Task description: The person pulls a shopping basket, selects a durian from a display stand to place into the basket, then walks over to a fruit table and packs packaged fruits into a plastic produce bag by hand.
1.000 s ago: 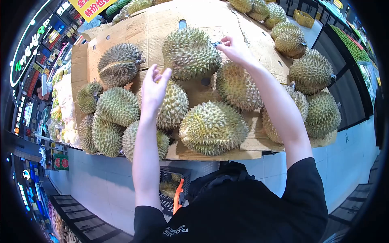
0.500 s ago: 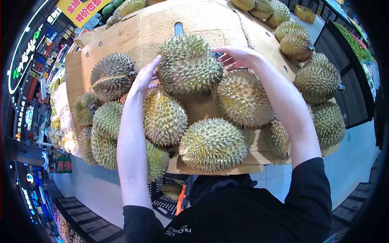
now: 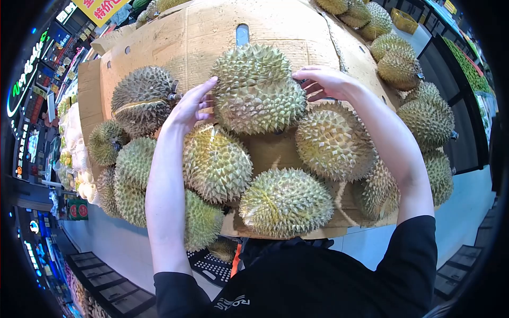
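A large green-brown durian (image 3: 259, 90) stands at the middle of the cardboard, between my two hands. My left hand (image 3: 196, 103) is at its left side, fingertips against the spines. On its right side, the curved fingers of my right hand (image 3: 323, 85) touch the spines; the far fingertips are partly hidden. Just below my left hand lies a yellowish durian (image 3: 217, 163), and a golden-brown durian (image 3: 335, 140) sits below my right hand. Closer to me is a pale green durian (image 3: 286, 203). A darker durian (image 3: 143, 98) with a split seam rests left of my left hand.
Flattened cardboard (image 3: 212, 40) covers the stand. More durians (image 3: 400, 66) line its right edge, and several others sit under my left forearm. A black perforated basket (image 3: 209, 267) is on the floor below the front edge. A yellow sign (image 3: 101, 10) hangs far left.
The view has shifted a little, so the durians appear lower and larger. Both my hands stay at the sides of the large durian, in nearly the same grip.
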Available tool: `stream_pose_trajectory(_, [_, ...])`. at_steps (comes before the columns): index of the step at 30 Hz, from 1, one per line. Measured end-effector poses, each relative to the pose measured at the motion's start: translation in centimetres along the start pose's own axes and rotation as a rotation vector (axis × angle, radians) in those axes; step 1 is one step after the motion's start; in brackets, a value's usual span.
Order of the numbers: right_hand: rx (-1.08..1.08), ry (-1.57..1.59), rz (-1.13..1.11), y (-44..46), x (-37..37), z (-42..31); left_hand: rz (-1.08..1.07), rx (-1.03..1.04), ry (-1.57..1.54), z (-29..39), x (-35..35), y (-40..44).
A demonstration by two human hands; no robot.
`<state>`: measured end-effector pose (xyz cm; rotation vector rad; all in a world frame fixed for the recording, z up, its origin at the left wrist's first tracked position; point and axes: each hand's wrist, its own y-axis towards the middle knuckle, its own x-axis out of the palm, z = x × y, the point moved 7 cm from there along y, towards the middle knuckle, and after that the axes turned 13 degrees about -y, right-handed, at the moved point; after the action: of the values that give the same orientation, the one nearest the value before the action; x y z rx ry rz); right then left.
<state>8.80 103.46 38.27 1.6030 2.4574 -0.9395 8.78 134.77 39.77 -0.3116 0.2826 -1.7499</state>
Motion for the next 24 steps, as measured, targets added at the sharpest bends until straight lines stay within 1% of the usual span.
stream_pose_trajectory(7, [-0.022, 0.055, -0.067, -0.1, 0.3, 0.1, -0.037, -0.008, -0.032, 0.2, 0.1, 0.1])
stream_pose_trajectory(9, [-0.07, 0.042, -0.064, -0.1, 0.3, 0.0, -0.05, -0.011, -0.039, 0.2, 0.4, -0.1])
stream_pose_trajectory(15, [-0.046, 0.036, -0.021, -0.3, 0.5, 0.2, -0.068, -0.027, -0.037, -0.6, 0.1, 0.7])
stream_pose_trajectory(18, [-0.029, 0.048, -0.024, -0.4, 0.6, 0.2, -0.019, 0.026, -0.06, -0.4, 0.0, 0.5])
stream_pose_trajectory(20, [-0.023, 0.039, -0.012, -0.4, 0.6, 0.2, -0.076, 0.006, -0.069, -0.4, -0.1, 0.6])
stream_pose_trajectory(24, [-0.036, 0.029, -0.002, -0.2, 0.5, 0.3, -0.066, -0.01, -0.079, -1.1, -1.2, 1.4])
